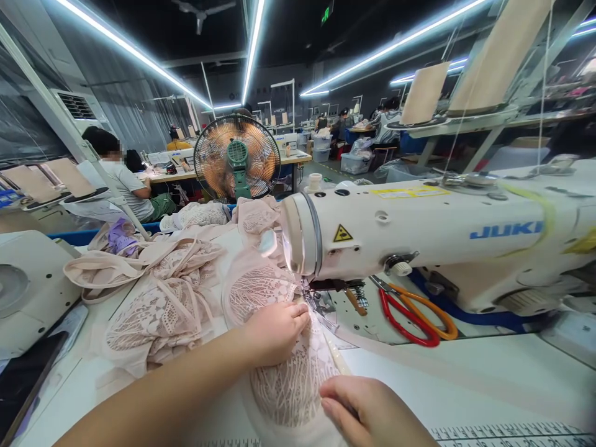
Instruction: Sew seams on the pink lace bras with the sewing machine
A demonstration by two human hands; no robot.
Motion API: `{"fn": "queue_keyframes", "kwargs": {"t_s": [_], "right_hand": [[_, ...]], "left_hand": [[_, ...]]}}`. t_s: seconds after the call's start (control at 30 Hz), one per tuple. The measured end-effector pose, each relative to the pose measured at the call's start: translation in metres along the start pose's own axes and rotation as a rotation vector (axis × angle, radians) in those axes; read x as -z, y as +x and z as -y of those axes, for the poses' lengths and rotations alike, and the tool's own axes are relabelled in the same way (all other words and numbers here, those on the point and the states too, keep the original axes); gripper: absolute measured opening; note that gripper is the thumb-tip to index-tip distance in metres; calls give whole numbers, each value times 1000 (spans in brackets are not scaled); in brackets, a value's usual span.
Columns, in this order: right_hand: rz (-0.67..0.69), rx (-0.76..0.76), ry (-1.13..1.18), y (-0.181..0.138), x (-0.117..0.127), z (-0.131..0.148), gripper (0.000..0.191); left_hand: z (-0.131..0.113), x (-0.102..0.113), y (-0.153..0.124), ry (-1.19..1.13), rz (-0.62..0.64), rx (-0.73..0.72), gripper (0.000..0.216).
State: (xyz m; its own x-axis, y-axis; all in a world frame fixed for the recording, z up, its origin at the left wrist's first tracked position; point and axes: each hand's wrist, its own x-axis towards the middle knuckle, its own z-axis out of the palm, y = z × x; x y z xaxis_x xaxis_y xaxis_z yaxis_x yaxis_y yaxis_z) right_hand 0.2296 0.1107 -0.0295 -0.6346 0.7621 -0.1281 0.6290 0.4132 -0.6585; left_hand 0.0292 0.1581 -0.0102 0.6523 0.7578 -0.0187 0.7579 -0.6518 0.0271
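Note:
A pale pink lace garment piece [288, 379] lies on the white sewing table [465, 379], running under the presser foot [321, 304] of a white JUKI sewing machine [419, 233]. My left hand [274, 332] presses on the lace just left of the needle, fingers curled down on the fabric. At the near edge of the lace, my right hand [367, 413] pinches it. The needle itself is hard to make out.
A heap of pink lace pieces [158, 292] lies to the left. Red and orange handled scissors [414, 313] rest under the machine arm. An orange fan [237, 158] stands behind. Another machine [28, 288] sits far left. Other people work at tables beyond.

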Motion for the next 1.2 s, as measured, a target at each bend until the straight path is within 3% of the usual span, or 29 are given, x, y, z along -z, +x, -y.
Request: {"fn": "queue_keyframes", "kwargs": {"t_s": [0.13, 0.33, 0.7, 0.97, 1.2], "right_hand": [[-7, -2, -1, 2, 4, -4, 26], [4, -10, 46, 2, 11, -5, 27], [-5, -37, 72, 7, 15, -3, 26], [0, -73, 70, 10, 19, -2, 24], [-12, -69, 35, 23, 25, 3, 27]], "left_hand": [[-4, -1, 4, -136, -47, 103, 33], [-9, -2, 8, -153, -88, 214, 33], [-7, -1, 12, 12, -43, 162, 30], [-10, 2, 15, 37, -22, 228, 22], [-1, 7, 20, 11, -50, 280, 28]]}}
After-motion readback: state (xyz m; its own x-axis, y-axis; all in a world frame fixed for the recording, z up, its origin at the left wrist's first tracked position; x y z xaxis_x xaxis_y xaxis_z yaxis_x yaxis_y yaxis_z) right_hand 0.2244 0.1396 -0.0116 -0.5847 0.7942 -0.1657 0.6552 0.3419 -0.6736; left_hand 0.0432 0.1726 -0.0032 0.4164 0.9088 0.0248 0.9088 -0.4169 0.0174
